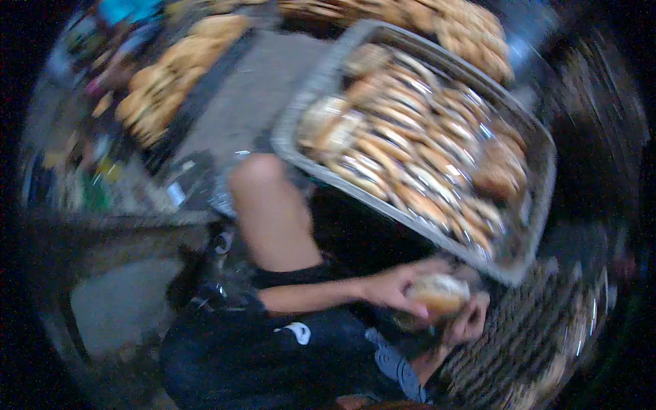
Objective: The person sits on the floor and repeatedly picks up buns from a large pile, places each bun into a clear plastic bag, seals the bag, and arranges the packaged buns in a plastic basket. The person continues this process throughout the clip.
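Note:
A bread roll (442, 295), pale on top and golden on its side, is held in front of my body. My left hand (392, 289) reaches in from the left and grips the roll's near left side. At its right end, my right hand (469, 319) has curled fingers against the roll; blur hides the exact grip. Just beyond my hands stands a tilted-looking grey plastic tub (353, 193). Inside it lie several rows of split rolls (405, 133), many with shiny clear wrapping and a dark line along the split.
More bread (471, 41) is piled behind the tub. At upper left, loaves (174, 72) rest along a dark-sided surface. A bent bare knee (264, 179) is close to the tub's left corner. A blurred person in blue (128, 10) is at the far upper left.

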The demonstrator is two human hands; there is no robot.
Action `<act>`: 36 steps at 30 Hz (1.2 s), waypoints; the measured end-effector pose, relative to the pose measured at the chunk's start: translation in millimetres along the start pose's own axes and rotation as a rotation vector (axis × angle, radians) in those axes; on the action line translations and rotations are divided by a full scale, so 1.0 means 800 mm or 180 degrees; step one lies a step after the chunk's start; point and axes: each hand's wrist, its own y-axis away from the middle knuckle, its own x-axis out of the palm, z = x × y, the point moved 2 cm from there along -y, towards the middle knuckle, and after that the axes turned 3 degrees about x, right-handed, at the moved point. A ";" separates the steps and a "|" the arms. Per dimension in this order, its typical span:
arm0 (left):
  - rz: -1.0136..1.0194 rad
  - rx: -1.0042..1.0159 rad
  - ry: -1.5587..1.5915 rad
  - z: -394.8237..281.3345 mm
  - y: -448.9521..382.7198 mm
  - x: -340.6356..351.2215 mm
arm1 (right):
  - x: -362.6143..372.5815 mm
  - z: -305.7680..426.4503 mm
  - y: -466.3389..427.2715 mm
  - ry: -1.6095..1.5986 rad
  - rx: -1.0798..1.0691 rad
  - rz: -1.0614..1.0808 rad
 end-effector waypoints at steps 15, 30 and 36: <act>-0.0812 -0.1090 0.1993 -0.012 -0.026 0.053 | -0.006 0.003 0.001 -0.1901 0.2684 0.1410; -0.0519 -0.0758 -0.0399 -0.015 -0.038 0.058 | -0.020 0.022 -0.004 -0.1458 0.1467 0.0999; -0.0809 -0.1014 -0.0622 -0.009 -0.033 0.073 | -0.023 0.022 -0.001 -0.0341 0.1059 0.0733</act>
